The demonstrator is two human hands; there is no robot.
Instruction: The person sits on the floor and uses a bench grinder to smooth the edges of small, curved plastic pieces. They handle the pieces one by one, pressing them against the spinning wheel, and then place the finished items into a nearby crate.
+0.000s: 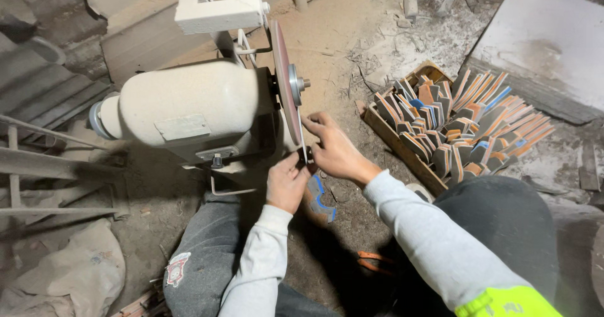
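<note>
Both hands pinch a thin flat blade (303, 148) against the lower edge of the reddish grinding disc (284, 81). The left hand (286, 182) has its grip clamped on the blade's lower end, and the right hand (333, 150) has its grip clamped just beside it. The cream-coloured motor (189, 103) carries a blank rectangular plate (182, 127). To the right, a wooden crate (393, 142) holds orange, grey and blue handled pieces (462, 125). A blue-edged piece (319, 199) lies on the dusty floor (343, 53).
</note>
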